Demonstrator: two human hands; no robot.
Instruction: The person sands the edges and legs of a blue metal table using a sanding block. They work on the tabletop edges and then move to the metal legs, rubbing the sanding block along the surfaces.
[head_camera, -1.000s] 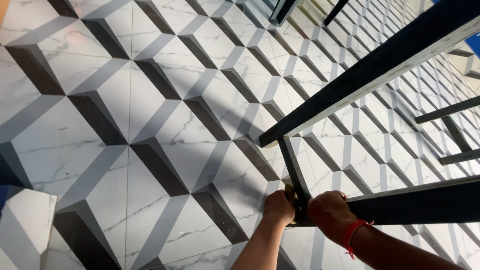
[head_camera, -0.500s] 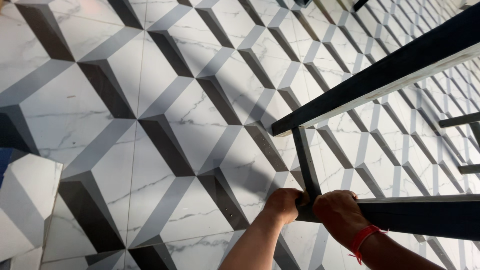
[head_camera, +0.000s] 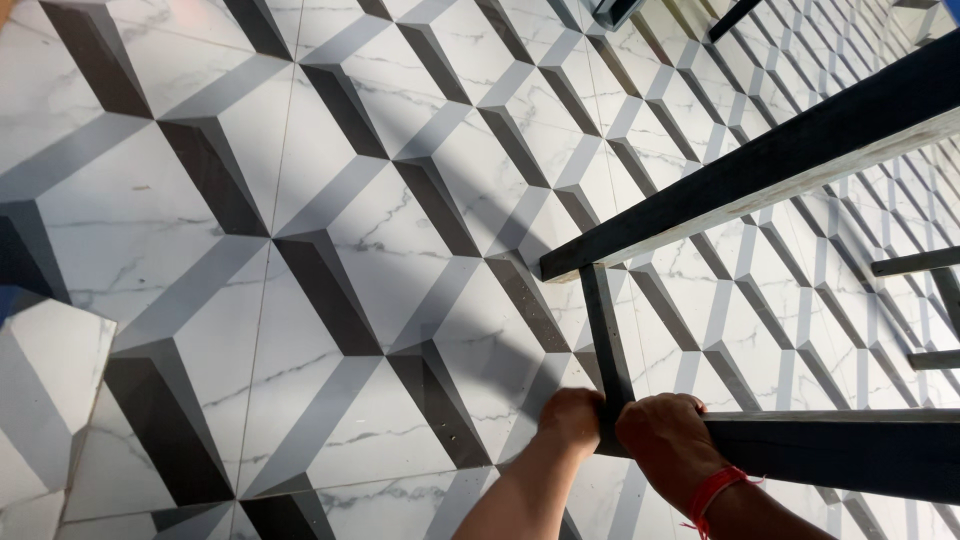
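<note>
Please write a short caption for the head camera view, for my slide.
Both hands, left hand and right hand, grip a corner of a black wooden frame above a cube-patterned tile floor.

My forearms are bare, no sleeves showing at the bottom of the frame. On my right wrist I wear a thin red thread band (head_camera: 712, 490) with loose ends.

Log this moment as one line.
left hand: closed at frame corner | right hand: grips lower bar | black frame: above tiled floor
</note>
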